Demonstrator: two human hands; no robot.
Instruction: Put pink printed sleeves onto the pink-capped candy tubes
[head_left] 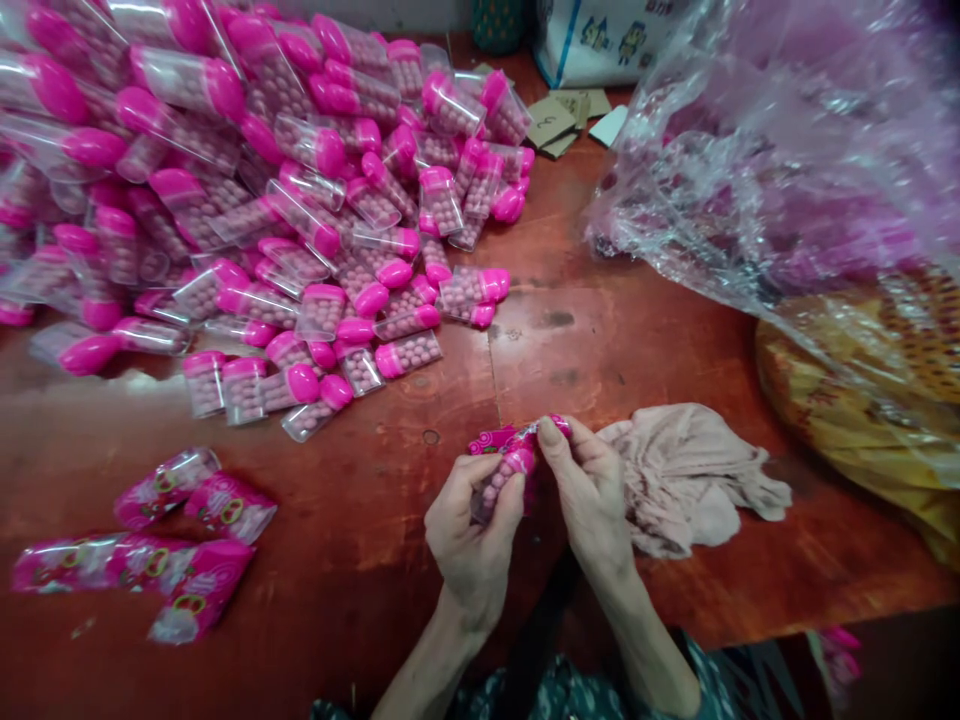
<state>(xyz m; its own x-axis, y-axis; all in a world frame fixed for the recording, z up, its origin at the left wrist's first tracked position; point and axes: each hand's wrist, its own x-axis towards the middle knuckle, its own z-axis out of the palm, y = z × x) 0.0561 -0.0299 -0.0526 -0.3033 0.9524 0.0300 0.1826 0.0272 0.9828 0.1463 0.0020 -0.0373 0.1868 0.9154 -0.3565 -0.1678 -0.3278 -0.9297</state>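
Observation:
Over the front of the table, my left hand [471, 520] is closed around a small clear container of pink candy balls [498, 484] with a pink cap. A printed pink wrapper sleeve [491, 438] shows behind and above the cap. The wrapper's upper edge is pinched between the thumb and fingers of my right hand [589, 490]. Whether the sleeve is partly over the container I cannot tell. To the left lie several containers in printed pink wrappers [206, 590]. A large heap of unwrapped pink-capped candy containers [322, 310] covers the back left.
A crumpled beige cloth [686, 480] rests right of my right hand. Clear plastic sheeting [720, 200] spreads over the right side, beside a yellow bag [847, 420]. Cardboard pieces [555, 122] and a white printed bag [600, 50] are at the back. The table's front edge [810, 630] shows at lower right.

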